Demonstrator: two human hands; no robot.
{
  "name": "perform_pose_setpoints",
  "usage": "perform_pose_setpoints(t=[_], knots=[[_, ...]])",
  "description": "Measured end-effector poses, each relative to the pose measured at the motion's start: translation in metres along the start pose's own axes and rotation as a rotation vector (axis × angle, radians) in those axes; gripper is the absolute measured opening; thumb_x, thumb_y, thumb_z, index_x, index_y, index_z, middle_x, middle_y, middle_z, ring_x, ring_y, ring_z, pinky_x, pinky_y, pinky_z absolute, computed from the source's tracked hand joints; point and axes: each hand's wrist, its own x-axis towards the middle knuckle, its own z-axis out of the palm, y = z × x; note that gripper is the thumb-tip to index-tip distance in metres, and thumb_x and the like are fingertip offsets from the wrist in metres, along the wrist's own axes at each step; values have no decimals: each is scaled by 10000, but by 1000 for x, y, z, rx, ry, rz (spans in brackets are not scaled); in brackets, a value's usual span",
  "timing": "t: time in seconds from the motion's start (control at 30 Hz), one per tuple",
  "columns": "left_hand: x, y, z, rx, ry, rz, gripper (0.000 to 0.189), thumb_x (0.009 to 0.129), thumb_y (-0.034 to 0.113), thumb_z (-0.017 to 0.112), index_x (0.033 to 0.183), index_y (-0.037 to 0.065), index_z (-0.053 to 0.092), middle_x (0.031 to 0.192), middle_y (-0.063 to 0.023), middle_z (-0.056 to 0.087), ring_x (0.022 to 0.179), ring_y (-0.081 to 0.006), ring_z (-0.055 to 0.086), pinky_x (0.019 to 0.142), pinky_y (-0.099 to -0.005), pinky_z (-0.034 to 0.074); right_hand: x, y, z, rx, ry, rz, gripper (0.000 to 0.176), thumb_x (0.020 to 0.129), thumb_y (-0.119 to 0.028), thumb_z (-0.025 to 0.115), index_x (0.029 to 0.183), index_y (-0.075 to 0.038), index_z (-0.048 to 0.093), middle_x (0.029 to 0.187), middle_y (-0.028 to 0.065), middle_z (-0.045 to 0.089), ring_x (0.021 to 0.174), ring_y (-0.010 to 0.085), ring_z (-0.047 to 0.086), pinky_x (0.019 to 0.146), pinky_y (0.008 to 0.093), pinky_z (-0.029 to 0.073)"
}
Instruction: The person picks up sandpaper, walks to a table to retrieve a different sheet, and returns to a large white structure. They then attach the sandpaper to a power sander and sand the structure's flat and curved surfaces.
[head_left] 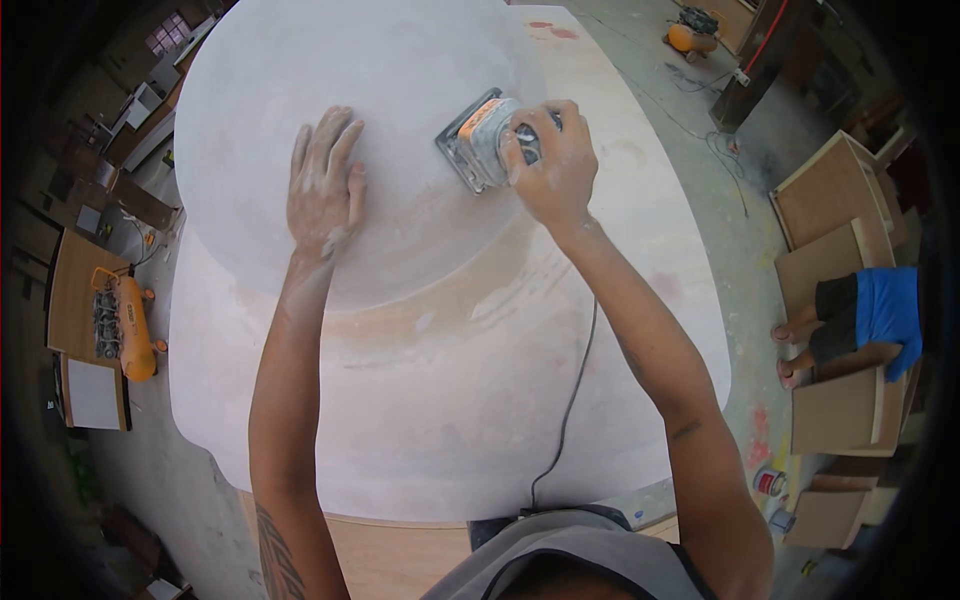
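Note:
My right hand (560, 165) is wrapped round an electric sander (482, 135), dusty grey with an orange label. Its square pad lies against the pale round panel (410, 60), right of the panel's middle. My left hand (325, 180) rests flat on the same panel to the left, fingers stretched out and coated in white dust. Beneath the round panel is a larger pale board (450, 400) with brownish and reddish smudges. A dark power cord (575, 390) runs across this board toward my body.
An orange air compressor (133, 325) stands on the left floor, another compressor (692, 38) at the far right. Unfinished wooden cabinets (835, 270) line the right side, where a person in a blue shirt (888, 310) bends over. A paint can (768, 481) sits on the floor.

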Motion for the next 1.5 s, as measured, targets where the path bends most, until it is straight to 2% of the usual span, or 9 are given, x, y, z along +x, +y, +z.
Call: perform_pose_setpoints(t=[0.43, 0.63, 0.9, 0.97, 1.1, 1.2, 1.3, 1.37, 1.5], knots=[[0, 1, -1, 11, -14, -13, 432, 1022, 145, 479, 1451, 133, 530, 1534, -70, 534, 1482, -265, 440, 1279, -493, 289, -8, -2, -3, 39, -47, -38, 195, 777, -207, 764, 965, -183, 715, 1066, 72, 612, 949, 316, 615, 736, 446, 552], [-2, -5, 3, -3, 14, 2, 436, 1024, 148, 485, 1458, 129, 526, 1522, -73, 548, 1464, -274, 466, 1268, -508, 306, 17, 20, 3, 32, -38, 112, 183, 811, -203, 754, 984, -161, 717, 1050, 63, 608, 986, 309, 632, 777, 436, 553], [-2, -9, 6, -210, 209, 30, 443, 1119, 309, 389, 1493, 94, 488, 1521, -132, 546, 1442, -327, 489, 1237, -485, 343, 33, -51, 0, -13, -98, -243, 181, 785, -227, 733, 966, -226, 715, 1048, 62, 614, 974, 288, 626, 742, 436, 573], [-4, -8, 6, -439, 296, -63, 474, 1120, 364, 383, 1488, 86, 496, 1501, -149, 554, 1452, -357, 474, 1209, -487, 378, 28, -76, -1, -29, -158, -364, 179, 786, -249, 742, 962, -231, 713, 1054, 61, 618, 978, 281, 629, 738, 430, 573], [-5, -10, 8, -472, 476, -121, 497, 1128, 383, 352, 1489, 73, 500, 1483, -169, 573, 1429, -369, 501, 1188, -483, 398, 8, -97, 0, -71, -195, -679, 163, 779, -315, 772, 913, -243, 712, 1091, 61, 638, 992, 267, 635, 736, 412, 574], [-7, -14, 4, -384, 478, -326, 471, 1119, 361, 362, 1432, 78, 572, 1463, -137, 605, 1421, -353, 518, 1195, -498, 389, -10, -83, 5, -35, -162, -722, 186, 776, -355, 783, 915, -250, 717, 1121, 68, 649, 1004, 285, 633, 745, 415, 577], [-4, -18, -3, -172, 248, -195, 496, 1111, 397, 368, 1357, 64, 642, 1447, -107, 628, 1461, -326, 483, 1229, -510, 336, -15, -57, -9, -49, -174, -671, 206, 725, -265, 799, 917, -276, 727, 1084, 83, 660, 946, 292, 637, 711, 387, 587], [-1, -12, -4, -103, 188, -127, 359, 1062, 268, 489, 1310, 94, 681, 1430, -59, 648, 1451, -312, 495, 1234, -528, 326, -18, -33, -11, -46, -174, -589, 199, 750, -267, 791, 940, -268, 729, 1110, 91, 651, 977, 303, 632, 728, 409, 582], [1, -4, -8, 44, 96, -119, 360, 985, 140, 573, 1331, 140, 670, 1456, -46, 625, 1467, -290, 474, 1249, -518, 314, -8, 4, -9, -17, -147, -334, 163, 805, -225, 768, 964, -223, 734, 1131, 107, 630, 1013, 326, 625, 735, 443, 574]])
